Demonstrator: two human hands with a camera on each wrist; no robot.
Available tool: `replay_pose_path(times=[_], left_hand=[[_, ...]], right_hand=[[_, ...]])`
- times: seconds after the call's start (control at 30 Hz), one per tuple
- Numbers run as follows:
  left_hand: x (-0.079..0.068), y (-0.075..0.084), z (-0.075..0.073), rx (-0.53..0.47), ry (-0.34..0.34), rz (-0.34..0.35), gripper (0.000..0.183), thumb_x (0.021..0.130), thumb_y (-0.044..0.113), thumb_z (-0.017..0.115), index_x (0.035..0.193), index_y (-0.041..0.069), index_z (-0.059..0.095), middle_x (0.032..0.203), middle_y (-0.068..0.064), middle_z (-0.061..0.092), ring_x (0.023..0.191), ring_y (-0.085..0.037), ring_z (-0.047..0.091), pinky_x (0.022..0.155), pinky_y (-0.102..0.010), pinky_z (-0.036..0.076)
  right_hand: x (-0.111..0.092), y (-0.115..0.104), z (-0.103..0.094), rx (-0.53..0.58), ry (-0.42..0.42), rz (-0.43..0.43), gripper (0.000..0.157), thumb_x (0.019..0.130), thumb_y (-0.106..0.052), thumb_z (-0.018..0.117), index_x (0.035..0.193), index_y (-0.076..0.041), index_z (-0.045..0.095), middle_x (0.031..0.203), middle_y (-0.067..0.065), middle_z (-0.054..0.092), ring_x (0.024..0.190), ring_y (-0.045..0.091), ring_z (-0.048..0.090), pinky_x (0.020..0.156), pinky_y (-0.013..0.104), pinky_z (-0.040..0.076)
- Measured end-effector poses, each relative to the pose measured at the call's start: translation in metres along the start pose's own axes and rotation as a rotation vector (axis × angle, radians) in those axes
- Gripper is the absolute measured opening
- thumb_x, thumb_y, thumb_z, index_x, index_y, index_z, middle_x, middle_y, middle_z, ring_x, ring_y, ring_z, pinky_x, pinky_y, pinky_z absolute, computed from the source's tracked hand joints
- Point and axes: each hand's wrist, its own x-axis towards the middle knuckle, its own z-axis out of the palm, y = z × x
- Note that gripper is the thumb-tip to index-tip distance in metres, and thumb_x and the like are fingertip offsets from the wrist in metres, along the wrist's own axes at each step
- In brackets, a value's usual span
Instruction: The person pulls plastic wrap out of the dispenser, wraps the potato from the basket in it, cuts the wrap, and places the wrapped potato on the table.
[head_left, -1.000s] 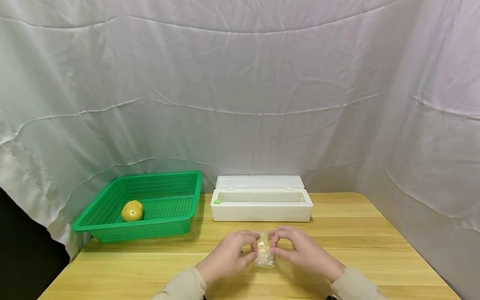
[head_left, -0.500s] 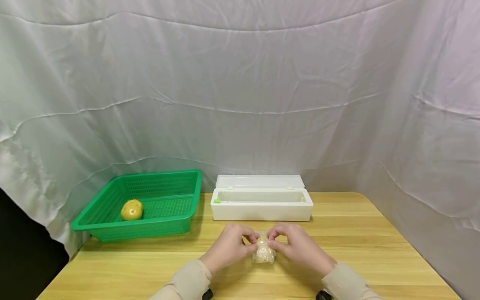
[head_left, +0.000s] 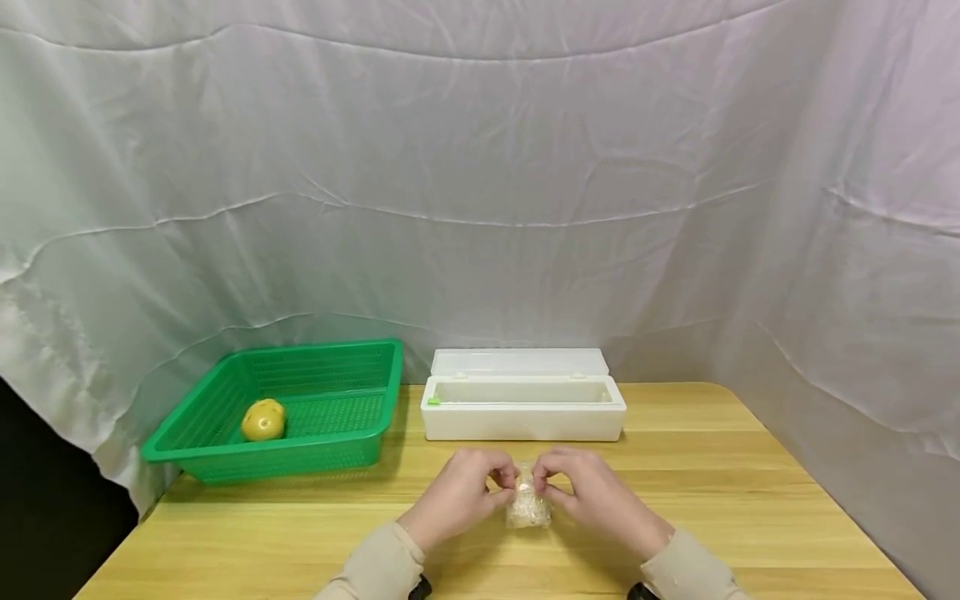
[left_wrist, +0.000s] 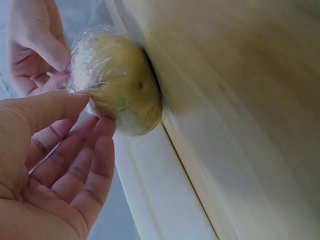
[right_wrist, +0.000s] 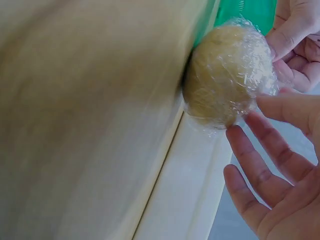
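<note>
A potato [left_wrist: 127, 75] wrapped in clear, crinkled cling film [left_wrist: 82, 62] rests on the wooden table, between both hands. From its left side, my left hand [head_left: 461, 492] pinches the film between thumb and fingertips. My right hand [head_left: 596, 496] does likewise from the other side, its fingertips close to the left ones. The right wrist view shows the film [right_wrist: 257, 65] bunched and shiny where thumb and index finger meet it, with the other fingers spread. In the head view the fingers partly cover the wrapped potato [head_left: 529, 510].
Behind the hands stands a long white box [head_left: 525, 423] with its lid [head_left: 521, 362] raised and a small green piece [head_left: 434, 401] at its left end. A green perforated basket [head_left: 300, 457] at the left holds an unwrapped potato [head_left: 263, 420]. Grey cloth [head_left: 480, 167] hangs behind the table [head_left: 720, 500].
Over the last second both hands have shifted slightly at the wrapped potato, and their fingertips have drawn closer together over the film. Basket and box stay in place.
</note>
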Motion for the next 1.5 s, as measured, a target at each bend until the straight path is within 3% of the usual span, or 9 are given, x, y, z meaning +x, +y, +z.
replay_pose_path(times=[0.13, 0.33, 0.57, 0.77, 1.0, 1.2, 1.5], left_hand=[[-0.003, 0.0, -0.003, -0.003, -0.02, -0.002, 0.019, 0.089, 0.001, 0.083, 0.085, 0.017, 0.074, 0.096, 0.006, 0.08, 0.089, -0.001, 0.072, 0.084, -0.021, 0.061], [-0.006, -0.001, -0.007, -0.038, -0.045, -0.019, 0.014, 0.091, 0.001, 0.083, 0.091, 0.014, 0.077, 0.097, 0.002, 0.081, 0.089, -0.004, 0.074, 0.081, -0.019, 0.06], [-0.001, 0.0, -0.007, -0.081, -0.079, -0.003, 0.019, 0.091, 0.001, 0.083, 0.106, 0.012, 0.078, 0.11, -0.004, 0.082, 0.095, -0.01, 0.078, 0.081, -0.018, 0.061], [0.0, 0.003, -0.008, -0.005, -0.092, 0.016, 0.016, 0.092, 0.005, 0.084, 0.105, 0.013, 0.086, 0.119, -0.007, 0.082, 0.1, -0.012, 0.079, 0.078, -0.014, 0.059], [-0.003, 0.003, -0.007, 0.014, -0.101, -0.003, 0.017, 0.09, 0.005, 0.085, 0.105, 0.013, 0.084, 0.119, -0.006, 0.081, 0.106, -0.018, 0.078, 0.078, -0.014, 0.059], [-0.005, -0.004, -0.011, -0.093, -0.154, -0.074, 0.029, 0.09, 0.001, 0.084, 0.114, 0.014, 0.079, 0.122, -0.006, 0.08, 0.104, -0.021, 0.078, 0.08, -0.017, 0.06], [-0.005, -0.004, -0.016, -0.197, -0.186, -0.13, 0.04, 0.085, -0.005, 0.086, 0.12, 0.009, 0.072, 0.13, -0.013, 0.074, 0.111, -0.026, 0.077, 0.082, -0.017, 0.06]], right_hand=[[0.0, -0.002, 0.0, 0.009, -0.034, -0.008, 0.015, 0.098, -0.008, 0.077, 0.107, -0.019, 0.078, 0.108, -0.007, 0.079, 0.1, 0.009, 0.075, 0.089, 0.034, 0.064], [0.0, -0.005, 0.0, 0.003, -0.074, 0.026, 0.024, 0.099, -0.019, 0.078, 0.121, -0.01, 0.081, 0.113, -0.002, 0.078, 0.1, 0.012, 0.073, 0.086, 0.031, 0.064], [-0.005, -0.003, -0.006, -0.048, -0.149, 0.084, 0.055, 0.089, -0.04, 0.087, 0.128, -0.002, 0.077, 0.121, 0.0, 0.073, 0.108, 0.013, 0.07, 0.093, 0.03, 0.062], [-0.005, -0.008, -0.01, -0.08, -0.223, 0.12, 0.067, 0.083, -0.031, 0.093, 0.137, 0.001, 0.069, 0.13, 0.001, 0.067, 0.115, 0.016, 0.066, 0.1, 0.033, 0.06], [-0.005, -0.009, -0.002, -0.164, -0.189, 0.092, 0.064, 0.083, -0.021, 0.093, 0.137, 0.002, 0.069, 0.128, 0.004, 0.068, 0.113, 0.016, 0.067, 0.099, 0.032, 0.061], [-0.007, -0.008, -0.002, -0.163, -0.157, 0.051, 0.054, 0.094, -0.022, 0.085, 0.138, 0.004, 0.068, 0.124, 0.003, 0.068, 0.107, 0.011, 0.068, 0.092, 0.026, 0.062], [-0.003, -0.006, -0.005, -0.093, -0.134, 0.07, 0.034, 0.101, -0.019, 0.076, 0.131, -0.002, 0.075, 0.121, 0.003, 0.072, 0.108, 0.017, 0.071, 0.092, 0.033, 0.063]])
